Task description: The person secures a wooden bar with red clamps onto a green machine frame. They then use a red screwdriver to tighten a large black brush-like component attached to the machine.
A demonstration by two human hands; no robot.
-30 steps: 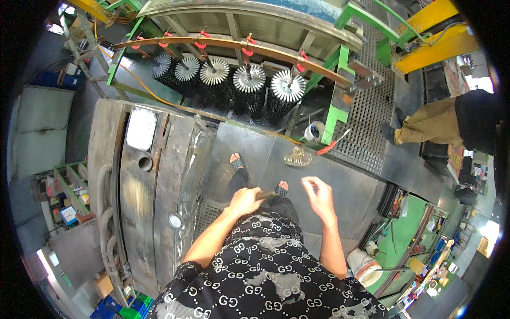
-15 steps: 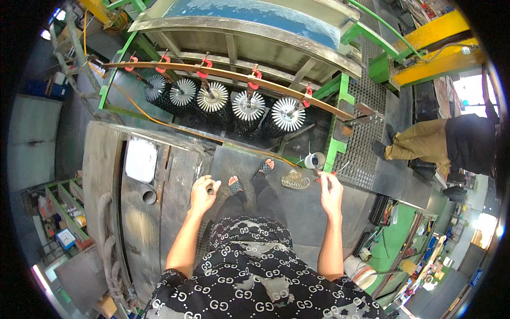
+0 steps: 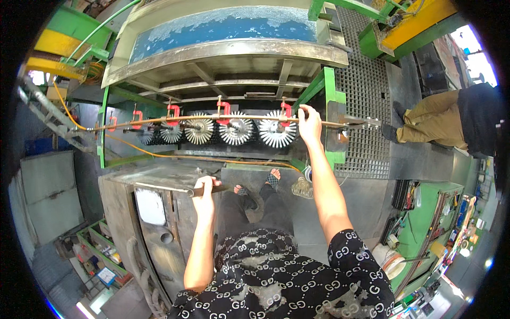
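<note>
My left hand (image 3: 204, 195) is closed round a short brown tube (image 3: 217, 189), its open end pointing left. My right hand (image 3: 310, 125) reaches forward to the long brown metal bar (image 3: 247, 117), its fingers bent together just right of the rightmost red C-clamp (image 3: 286, 112). What those fingers hold, if anything, is hidden, and I cannot tell whether they touch the bar. Several red clamps sit along this bar. Below it hang round bundles of pale metal strips in a ring, such as the rightmost bundle (image 3: 278, 131).
A long tank (image 3: 223, 53) of blue liquid lies beyond the bar. Near my feet are a wire coil (image 3: 303, 188) and an orange hose (image 3: 212, 159). A metal cabinet (image 3: 159, 202) stands left. Another person in brown trousers (image 3: 438, 119) stands right on grating (image 3: 361, 95).
My right hand has moved from beside the white tub forward to the bar's right end. The tube in my left hand has turned more sideways. My view has shifted.
</note>
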